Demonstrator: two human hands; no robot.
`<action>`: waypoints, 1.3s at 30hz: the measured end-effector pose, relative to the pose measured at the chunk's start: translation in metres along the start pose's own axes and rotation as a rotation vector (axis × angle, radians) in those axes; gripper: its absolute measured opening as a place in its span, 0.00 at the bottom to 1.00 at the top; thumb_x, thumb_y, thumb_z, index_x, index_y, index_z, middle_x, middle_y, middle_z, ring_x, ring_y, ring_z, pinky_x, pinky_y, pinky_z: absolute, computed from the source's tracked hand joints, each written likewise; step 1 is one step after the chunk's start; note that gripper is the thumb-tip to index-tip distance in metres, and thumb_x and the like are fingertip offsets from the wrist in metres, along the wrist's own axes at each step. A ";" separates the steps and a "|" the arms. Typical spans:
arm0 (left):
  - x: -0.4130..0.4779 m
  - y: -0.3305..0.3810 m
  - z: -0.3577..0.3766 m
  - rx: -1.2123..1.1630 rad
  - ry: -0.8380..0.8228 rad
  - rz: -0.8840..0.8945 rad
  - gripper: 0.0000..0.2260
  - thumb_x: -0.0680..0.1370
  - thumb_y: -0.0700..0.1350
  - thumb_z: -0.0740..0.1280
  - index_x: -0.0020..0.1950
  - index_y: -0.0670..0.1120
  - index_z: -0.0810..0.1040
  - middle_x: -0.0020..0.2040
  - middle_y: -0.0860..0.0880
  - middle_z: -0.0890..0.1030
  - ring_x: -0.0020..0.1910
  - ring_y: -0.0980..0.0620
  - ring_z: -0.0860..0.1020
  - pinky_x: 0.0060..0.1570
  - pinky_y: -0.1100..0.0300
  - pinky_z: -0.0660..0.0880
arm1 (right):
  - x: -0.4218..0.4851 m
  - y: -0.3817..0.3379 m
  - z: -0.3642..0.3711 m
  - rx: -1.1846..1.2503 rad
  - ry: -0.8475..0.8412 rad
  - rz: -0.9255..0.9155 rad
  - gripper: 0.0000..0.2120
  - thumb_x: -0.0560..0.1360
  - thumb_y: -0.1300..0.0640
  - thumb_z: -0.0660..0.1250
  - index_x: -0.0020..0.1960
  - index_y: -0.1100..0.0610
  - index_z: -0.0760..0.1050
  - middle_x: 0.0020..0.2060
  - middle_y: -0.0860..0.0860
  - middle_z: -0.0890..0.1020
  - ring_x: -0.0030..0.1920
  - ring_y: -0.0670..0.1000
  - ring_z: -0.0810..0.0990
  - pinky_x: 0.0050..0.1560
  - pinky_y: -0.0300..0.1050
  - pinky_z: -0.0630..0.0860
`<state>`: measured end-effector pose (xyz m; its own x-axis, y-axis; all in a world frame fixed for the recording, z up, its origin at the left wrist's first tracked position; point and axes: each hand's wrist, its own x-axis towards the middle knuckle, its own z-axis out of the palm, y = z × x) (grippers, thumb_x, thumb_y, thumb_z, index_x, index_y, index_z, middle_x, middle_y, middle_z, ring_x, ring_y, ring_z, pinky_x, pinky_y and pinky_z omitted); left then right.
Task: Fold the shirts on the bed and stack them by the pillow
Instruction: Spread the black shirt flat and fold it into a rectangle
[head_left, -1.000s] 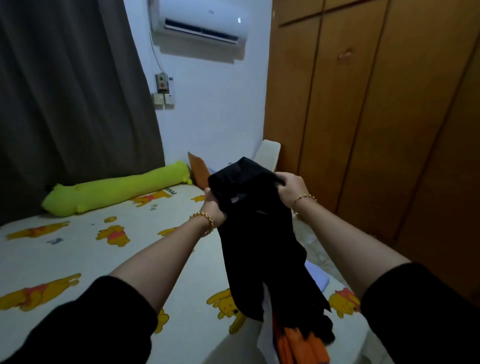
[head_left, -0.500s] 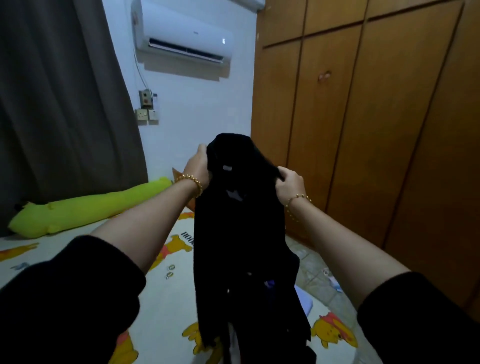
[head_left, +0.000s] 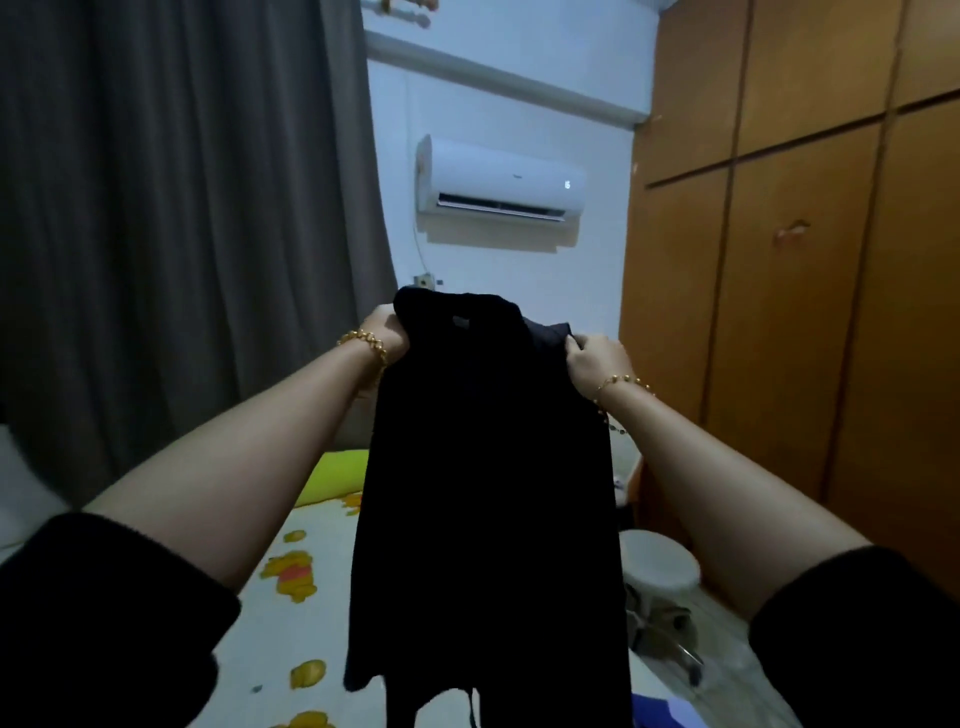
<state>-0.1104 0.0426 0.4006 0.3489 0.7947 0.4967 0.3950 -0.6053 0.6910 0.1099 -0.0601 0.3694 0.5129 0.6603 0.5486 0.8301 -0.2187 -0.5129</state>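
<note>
Below gripping fingers (head_left: 575, 347), black shirt (head_left: 488, 493) hangs.

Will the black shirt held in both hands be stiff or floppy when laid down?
Probably floppy: the black shirt hangs limp from where the left hand and right hand grip its top. Likely light, since both arms hold it outstretched. It may bunch up on the bed.

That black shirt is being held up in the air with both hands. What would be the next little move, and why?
Probably lower the black shirt flat onto the bed. The left hand and right hand grip its top on either side, so it hangs full length, unfolded, in front of the person; laying it down would give a surface to fold on.
</note>
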 end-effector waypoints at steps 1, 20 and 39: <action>-0.007 -0.003 -0.016 0.012 -0.011 -0.010 0.16 0.81 0.46 0.55 0.40 0.39 0.75 0.35 0.45 0.74 0.38 0.49 0.72 0.31 0.62 0.67 | -0.003 -0.012 0.005 -0.006 -0.073 -0.009 0.16 0.82 0.54 0.52 0.46 0.59 0.75 0.53 0.63 0.80 0.56 0.62 0.76 0.42 0.45 0.63; -0.126 -0.094 -0.249 0.159 0.142 -0.278 0.14 0.82 0.43 0.56 0.61 0.37 0.74 0.54 0.37 0.77 0.53 0.42 0.77 0.50 0.54 0.72 | -0.119 -0.215 0.076 0.100 -0.375 -0.092 0.15 0.80 0.52 0.56 0.48 0.63 0.74 0.43 0.57 0.76 0.42 0.55 0.74 0.34 0.43 0.66; -0.230 -0.103 -0.258 -0.197 0.084 -0.337 0.19 0.75 0.45 0.69 0.64 0.44 0.73 0.57 0.43 0.79 0.54 0.45 0.79 0.60 0.49 0.75 | -0.235 -0.328 0.044 1.358 -0.872 -0.040 0.06 0.79 0.53 0.61 0.52 0.53 0.74 0.45 0.49 0.82 0.47 0.48 0.80 0.48 0.45 0.72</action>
<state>-0.4512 -0.0664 0.3507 0.1538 0.9531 0.2606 0.3024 -0.2965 0.9059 -0.2922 -0.1125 0.3796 -0.1712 0.9400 0.2951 -0.2011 0.2598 -0.9445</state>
